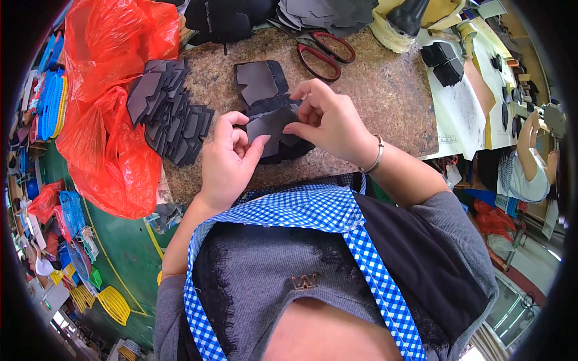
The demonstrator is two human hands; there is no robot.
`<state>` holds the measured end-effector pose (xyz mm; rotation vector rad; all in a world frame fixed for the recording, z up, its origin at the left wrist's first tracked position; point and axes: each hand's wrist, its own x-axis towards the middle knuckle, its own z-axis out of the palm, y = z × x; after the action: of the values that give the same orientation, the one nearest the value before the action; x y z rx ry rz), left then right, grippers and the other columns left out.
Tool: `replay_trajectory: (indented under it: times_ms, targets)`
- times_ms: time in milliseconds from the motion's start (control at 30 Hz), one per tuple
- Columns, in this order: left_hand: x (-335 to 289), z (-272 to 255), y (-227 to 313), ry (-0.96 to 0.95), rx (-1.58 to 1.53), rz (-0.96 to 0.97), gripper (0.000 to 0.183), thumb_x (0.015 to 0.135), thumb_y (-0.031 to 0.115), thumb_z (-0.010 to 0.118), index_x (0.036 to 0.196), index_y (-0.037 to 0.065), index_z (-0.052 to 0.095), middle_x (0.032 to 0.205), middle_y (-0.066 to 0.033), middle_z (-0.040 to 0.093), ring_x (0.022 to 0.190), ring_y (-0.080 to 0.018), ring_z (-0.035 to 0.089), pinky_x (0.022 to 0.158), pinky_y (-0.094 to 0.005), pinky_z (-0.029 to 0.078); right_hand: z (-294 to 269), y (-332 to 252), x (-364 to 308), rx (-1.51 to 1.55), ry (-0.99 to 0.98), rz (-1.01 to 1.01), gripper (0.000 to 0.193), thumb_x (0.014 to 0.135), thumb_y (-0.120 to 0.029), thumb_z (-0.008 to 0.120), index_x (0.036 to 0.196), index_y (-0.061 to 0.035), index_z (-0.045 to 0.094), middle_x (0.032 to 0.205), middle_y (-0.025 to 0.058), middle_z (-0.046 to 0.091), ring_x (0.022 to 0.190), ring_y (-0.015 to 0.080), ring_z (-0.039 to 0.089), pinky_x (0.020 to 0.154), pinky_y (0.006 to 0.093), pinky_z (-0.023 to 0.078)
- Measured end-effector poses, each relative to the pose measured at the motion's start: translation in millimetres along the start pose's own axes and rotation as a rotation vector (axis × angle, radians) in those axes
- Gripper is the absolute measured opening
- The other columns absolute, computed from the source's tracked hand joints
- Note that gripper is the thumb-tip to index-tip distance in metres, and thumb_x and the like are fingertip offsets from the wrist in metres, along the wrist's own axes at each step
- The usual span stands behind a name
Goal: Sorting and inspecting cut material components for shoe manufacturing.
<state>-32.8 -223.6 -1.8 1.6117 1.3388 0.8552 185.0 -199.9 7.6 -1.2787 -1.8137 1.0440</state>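
My left hand (pixel 227 157) pinches the near left edge of a dark grey cut piece (pixel 269 124) between thumb and fingers. At the piece's right side, the thumb and bent fingers of my right hand (pixel 331 119) grip it too. Beneath it lies a black sheet-like piece, mostly covered by the grey one and my fingers. Just beyond my hands, a second grey cut piece (pixel 256 82) rests on black material on the worktop. To the left of my left hand spreads a heap of similar dark cut pieces (pixel 174 114).
Red-handled scissors (pixel 319 57) lie on the speckled brown worktop (pixel 385 90) beyond my right hand. More dark pieces (pixel 328 13) are stacked at the far edge. A red plastic bag (pixel 111 159) hangs over the left side. Another person's arm (pixel 528 141) shows at far right.
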Motion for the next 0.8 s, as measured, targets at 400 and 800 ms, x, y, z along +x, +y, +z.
replay_trajectory:
  times_ms: [400, 800]
  targets:
    - [2, 3, -21, -0.008, 0.03, 0.05, 0.027, 0.09, 0.014, 0.07, 0.104, 0.003, 0.05, 0.058, -0.0009, 0.042, 0.052, -0.0081, 0.04, 0.048, -0.0272, 0.035, -14, 9, 3, -0.29, 0.032, -0.499, 0.016, 0.072, 0.002, 0.072, 0.086, -0.0049, 0.068, 0.089, 0.0089, 0.068, 0.082, 0.0257, 0.066, 0.074, 0.0356, 0.055]
    - [127, -44, 3, 0.208, 0.125, 0.221, 0.019, 0.087, 0.017, 0.073, 0.082, 0.004, 0.061, 0.059, 0.0039, 0.05, 0.056, -0.004, 0.043, 0.053, -0.0225, 0.039, -133, 102, 172, -1.001, 0.095, -0.282, 0.04, 0.078, -0.026, 0.072, 0.113, -0.0067, 0.066, 0.106, 0.0145, 0.066, 0.108, 0.0327, 0.061, 0.094, 0.0419, 0.048]
